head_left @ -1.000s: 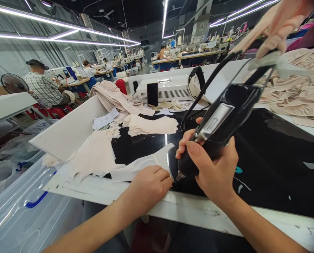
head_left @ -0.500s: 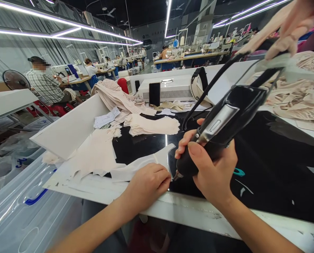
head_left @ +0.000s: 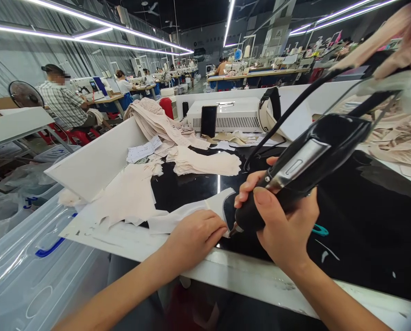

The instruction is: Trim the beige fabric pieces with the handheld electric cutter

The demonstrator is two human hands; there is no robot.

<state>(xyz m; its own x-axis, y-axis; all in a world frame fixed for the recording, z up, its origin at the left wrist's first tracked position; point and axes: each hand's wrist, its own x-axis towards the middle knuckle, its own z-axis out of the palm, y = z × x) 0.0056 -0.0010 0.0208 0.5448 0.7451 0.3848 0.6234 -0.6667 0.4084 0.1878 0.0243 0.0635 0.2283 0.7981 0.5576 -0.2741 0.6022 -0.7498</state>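
A pale fabric piece (head_left: 181,215) lies on the black tabletop (head_left: 188,188), its curved right end facing the tool. My left hand (head_left: 196,236) presses on the near side of this fabric, fingers held together at its right corner. In my right hand (head_left: 284,218) is a black corded handheld tool (head_left: 315,154) with a silver lever, tilted so its body rises to the upper right. Its narrow metal tip points down at the fabric's corner, close to my left fingertips. I cannot tell whether the tip touches the cloth.
Stacked beige fabric pieces (head_left: 129,195) lie at left, with another stack (head_left: 207,162) behind. A phone (head_left: 208,120) leans on a white vented box (head_left: 226,115). Clear plastic bins (head_left: 29,276) stand lower left. A teal loop (head_left: 320,230) lies at right. People sew in the background.
The whole view has shifted slightly, so the scene sits further right. Both hands keep nearly the same places on the fabric and tool. The tool's tip stays at the fabric's corner.
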